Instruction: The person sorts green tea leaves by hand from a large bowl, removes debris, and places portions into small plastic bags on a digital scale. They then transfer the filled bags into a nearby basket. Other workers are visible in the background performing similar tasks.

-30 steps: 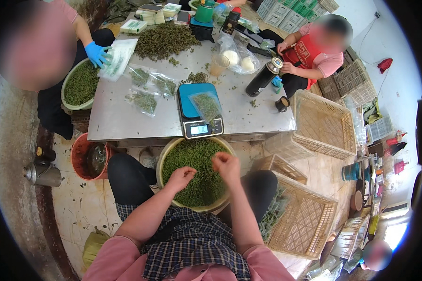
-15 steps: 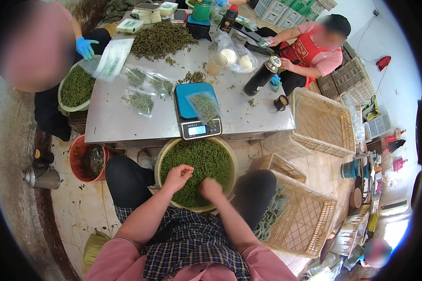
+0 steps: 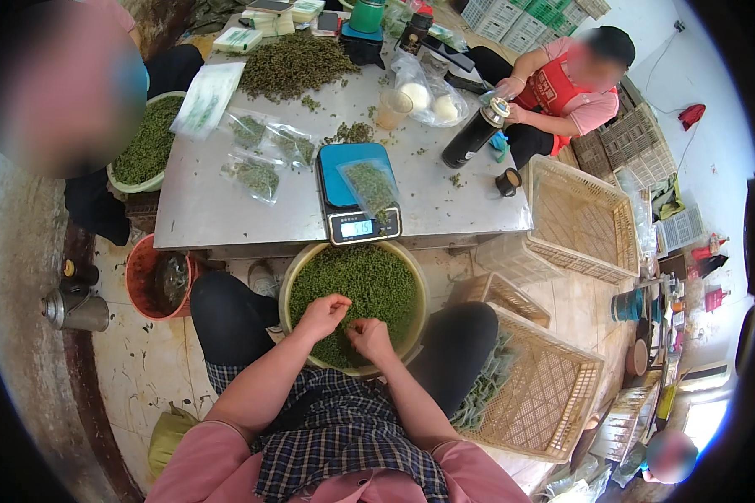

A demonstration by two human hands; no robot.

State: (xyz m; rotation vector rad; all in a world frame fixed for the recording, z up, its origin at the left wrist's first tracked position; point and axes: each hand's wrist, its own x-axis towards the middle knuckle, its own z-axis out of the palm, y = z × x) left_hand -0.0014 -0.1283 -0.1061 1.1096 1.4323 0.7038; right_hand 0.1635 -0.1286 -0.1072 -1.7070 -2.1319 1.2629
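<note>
A round pale basin (image 3: 422,298) full of small green peppercorns (image 3: 356,277) sits between my knees, against the table's front edge. Over the near part of the heap is my left hand (image 3: 325,315), its fingertips pinched together. My right hand (image 3: 369,339) is just beside it, fingers curled in over the peppercorns. Whatever is between the fingers of either hand is too small to make out. Beyond the basin, a blue-topped digital scale (image 3: 334,189) carries a clear bag (image 3: 372,188) partly filled with green peppercorns.
On the metal table (image 3: 226,225) lie filled bags (image 3: 256,178), flat empty bags (image 3: 205,99), a dark peppercorn heap (image 3: 289,65) and a black thermos (image 3: 475,134). Plastic crates (image 3: 545,394) stand at right, a red bucket (image 3: 148,281) at left. Co-workers sit at left and far right.
My right hand, blurred before, has come up closer to my left hand and is now sharp. The left co-worker has leaned forward, and the blue-gloved hand there no longer shows.
</note>
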